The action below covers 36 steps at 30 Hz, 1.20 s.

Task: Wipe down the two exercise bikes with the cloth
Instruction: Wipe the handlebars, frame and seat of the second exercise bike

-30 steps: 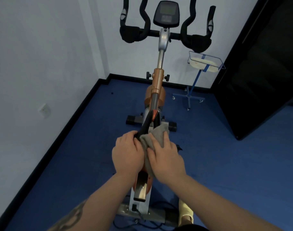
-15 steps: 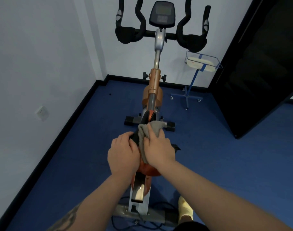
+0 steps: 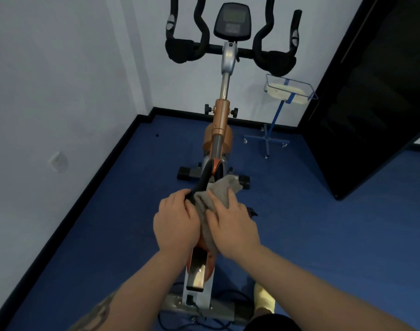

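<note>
One exercise bike (image 3: 220, 120) stands ahead of me, with an orange frame, black handlebars and a console at the top. Its black saddle (image 3: 205, 179) is right below me, its nose pointing away. A grey cloth (image 3: 224, 188) is draped over the saddle's right side. My right hand (image 3: 232, 225) lies over the cloth, fingers curved round it and the saddle's right side. My left hand (image 3: 176, 224) grips the saddle's left edge, its fingertips touching the cloth. Most of the saddle top is hidden by both hands.
White walls meet in a corner at the left, with a wall socket (image 3: 57, 161) low down. A blue wheeled stand with a wire basket (image 3: 290, 90) sits behind the bike on the right. A dark open door (image 3: 371, 103) fills the right side. The floor is blue.
My right hand slid the cloth forward along the saddle, then back toward me. My left hand stayed on the saddle's left side.
</note>
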Tool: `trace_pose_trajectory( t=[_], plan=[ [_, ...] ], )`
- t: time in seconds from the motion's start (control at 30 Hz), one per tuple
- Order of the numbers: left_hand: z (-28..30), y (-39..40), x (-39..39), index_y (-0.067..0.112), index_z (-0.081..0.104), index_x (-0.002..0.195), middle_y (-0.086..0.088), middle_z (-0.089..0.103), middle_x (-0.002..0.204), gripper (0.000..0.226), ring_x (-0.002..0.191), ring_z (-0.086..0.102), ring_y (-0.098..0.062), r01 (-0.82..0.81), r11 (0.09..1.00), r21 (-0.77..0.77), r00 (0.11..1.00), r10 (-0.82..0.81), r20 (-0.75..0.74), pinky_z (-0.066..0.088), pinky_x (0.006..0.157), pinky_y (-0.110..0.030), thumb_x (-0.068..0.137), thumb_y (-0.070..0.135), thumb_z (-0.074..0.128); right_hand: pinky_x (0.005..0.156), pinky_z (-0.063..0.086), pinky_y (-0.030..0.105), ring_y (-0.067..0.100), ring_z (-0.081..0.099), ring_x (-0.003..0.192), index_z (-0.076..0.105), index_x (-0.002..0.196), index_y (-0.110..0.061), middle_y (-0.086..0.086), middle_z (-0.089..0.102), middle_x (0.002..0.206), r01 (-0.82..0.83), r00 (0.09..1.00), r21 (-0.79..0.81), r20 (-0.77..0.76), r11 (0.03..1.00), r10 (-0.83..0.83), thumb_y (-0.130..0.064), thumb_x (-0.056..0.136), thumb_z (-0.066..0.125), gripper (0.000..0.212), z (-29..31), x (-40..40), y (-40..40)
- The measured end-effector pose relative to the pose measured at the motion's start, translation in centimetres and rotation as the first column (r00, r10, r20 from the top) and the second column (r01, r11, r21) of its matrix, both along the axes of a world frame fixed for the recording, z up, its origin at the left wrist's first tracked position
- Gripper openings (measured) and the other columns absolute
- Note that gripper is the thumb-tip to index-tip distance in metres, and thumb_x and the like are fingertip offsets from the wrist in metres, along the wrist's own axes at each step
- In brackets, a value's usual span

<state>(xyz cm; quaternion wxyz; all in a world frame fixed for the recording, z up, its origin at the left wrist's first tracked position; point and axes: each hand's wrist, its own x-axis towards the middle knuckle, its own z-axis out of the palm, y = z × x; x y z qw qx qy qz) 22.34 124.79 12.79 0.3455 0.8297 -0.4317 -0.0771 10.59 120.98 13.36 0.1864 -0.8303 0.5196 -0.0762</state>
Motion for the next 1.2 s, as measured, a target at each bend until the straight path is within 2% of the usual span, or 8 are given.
trace_pose_trajectory(
  t=[0.1,0.27,0.47,0.6,0.8,0.97,1.13,1.2],
  plan=[
    [0.0,0.0,0.0,0.023,0.061,0.12,0.005,0.065,0.113,0.029,0.105,0.055,-0.015,-0.007,1.0,0.008,1.0,0.007,0.007,0.046,0.078,-0.034,0.097,0.019,0.043,0.091,0.044,0.04,0.034,0.045,0.122,0.015,0.151,-0.043,0.007,0.017,0.158,0.066,0.997,0.14,0.021,0.988,-0.069,-0.044,0.102,0.025,0.05,1.0,1.3,-2.7],
    [0.2,0.0,-0.1,0.023,0.06,0.121,0.007,0.064,0.115,0.031,0.107,0.053,-0.014,0.003,1.0,0.017,1.0,-0.003,-0.015,0.046,0.08,-0.035,0.097,0.019,0.042,0.096,0.044,0.047,0.03,0.027,0.133,0.017,0.149,-0.043,0.008,0.003,0.161,0.008,1.0,-0.015,-0.026,1.0,-0.008,-0.05,0.1,0.023,0.05,-0.2,0.0,1.3],
    [0.3,0.2,0.0,0.023,0.06,0.121,0.005,0.064,0.115,0.03,0.107,0.053,-0.015,0.008,1.0,0.014,1.0,-0.007,-0.022,0.047,0.08,-0.038,0.097,0.018,0.042,0.094,0.044,0.043,0.033,0.041,0.123,0.016,0.152,-0.04,0.009,0.014,0.159,0.114,0.993,0.133,0.001,0.985,-0.116,-0.044,0.102,0.023,0.05,1.1,2.1,-2.2],
    [0.1,0.1,-0.1,0.024,0.06,0.121,0.007,0.064,0.114,0.031,0.106,0.053,-0.013,0.009,1.0,0.009,1.0,-0.009,-0.023,0.046,0.08,-0.035,0.096,0.019,0.042,0.096,0.044,0.046,0.031,0.028,0.132,0.016,0.151,-0.042,0.008,0.003,0.161,0.019,1.0,-0.026,-0.016,0.999,-0.019,-0.048,0.101,0.024,0.051,-0.2,0.2,1.3],
    [0.0,0.1,-0.1,0.023,0.06,0.12,0.006,0.064,0.114,0.029,0.107,0.054,-0.014,0.001,1.0,0.006,1.0,-0.001,0.012,0.044,0.075,-0.031,0.097,0.019,0.043,0.094,0.046,0.045,0.033,0.048,0.118,0.009,0.152,-0.043,0.009,0.022,0.155,0.071,0.995,0.199,0.059,0.977,-0.084,-0.043,0.103,0.024,0.052,1.1,1.6,-3.4],
    [-0.1,0.1,-0.1,0.023,0.061,0.119,0.007,0.065,0.114,0.031,0.106,0.054,-0.013,0.006,1.0,0.005,1.0,-0.006,0.0,0.046,0.076,-0.035,0.095,0.02,0.042,0.098,0.043,0.047,0.032,0.028,0.133,0.013,0.152,-0.04,0.009,0.002,0.161,0.015,0.999,0.01,-0.032,1.0,-0.015,-0.048,0.101,0.024,0.052,-0.2,0.7,0.5],
    [0.0,0.1,-0.2,0.024,0.06,0.121,0.007,0.064,0.116,0.031,0.108,0.053,-0.014,-0.005,1.0,0.01,1.0,0.005,-0.002,0.047,0.079,-0.036,0.096,0.02,0.042,0.087,0.043,0.04,0.033,0.044,0.12,0.009,0.152,-0.043,0.008,0.016,0.158,0.1,0.995,0.175,0.002,0.979,-0.101,-0.046,0.103,0.023,0.052,1.2,1.9,-2.8],
    [-0.1,0.1,-0.1,0.024,0.06,0.121,0.007,0.064,0.116,0.031,0.108,0.052,-0.014,-0.002,1.0,0.003,1.0,0.002,-0.01,0.047,0.08,-0.037,0.096,0.02,0.042,0.094,0.043,0.045,0.033,0.037,0.126,0.01,0.152,-0.041,0.009,0.01,0.16,0.099,0.995,0.106,-0.024,0.989,-0.097,-0.046,0.102,0.022,0.052,0.9,1.9,-1.3]
  ],
)
